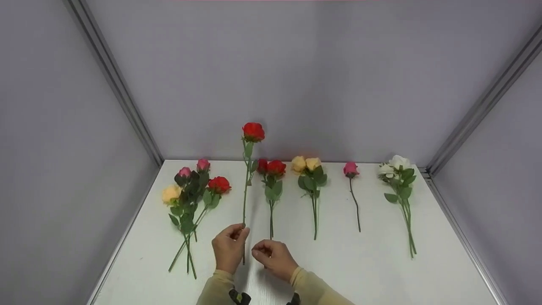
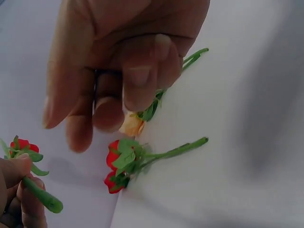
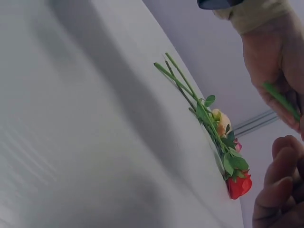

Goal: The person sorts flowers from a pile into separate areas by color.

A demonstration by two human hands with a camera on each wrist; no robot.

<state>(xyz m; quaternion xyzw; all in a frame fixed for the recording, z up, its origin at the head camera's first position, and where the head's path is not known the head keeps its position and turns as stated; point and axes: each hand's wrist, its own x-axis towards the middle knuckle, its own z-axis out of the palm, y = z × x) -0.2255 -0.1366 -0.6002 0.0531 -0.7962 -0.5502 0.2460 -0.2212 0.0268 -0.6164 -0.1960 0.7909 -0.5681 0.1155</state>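
My left hand (image 1: 228, 249) pinches the lower stem of a single red rose (image 1: 253, 132), held upright with the bloom at the top. The stem's cut end sticks out below the fingers. In the left wrist view this left hand (image 2: 19, 194) shows at the lower left with the green stem (image 2: 45, 197). Just right of the stem, my right hand (image 1: 276, 259) is apart from it, fingers loosely bent and holding nothing. Behind the right hand lies a pair of red roses (image 1: 276, 168), their stem ends partly hidden by it.
On the white table (image 1: 338, 271), a mixed bunch with a yellow rose (image 1: 171, 195) and another red rose (image 1: 219, 185) lies at left. Farther right are yellow roses (image 1: 305, 164), one pink rose (image 1: 351, 169) and white roses (image 1: 399, 162). Grey panels (image 1: 271, 76) stand around the table.
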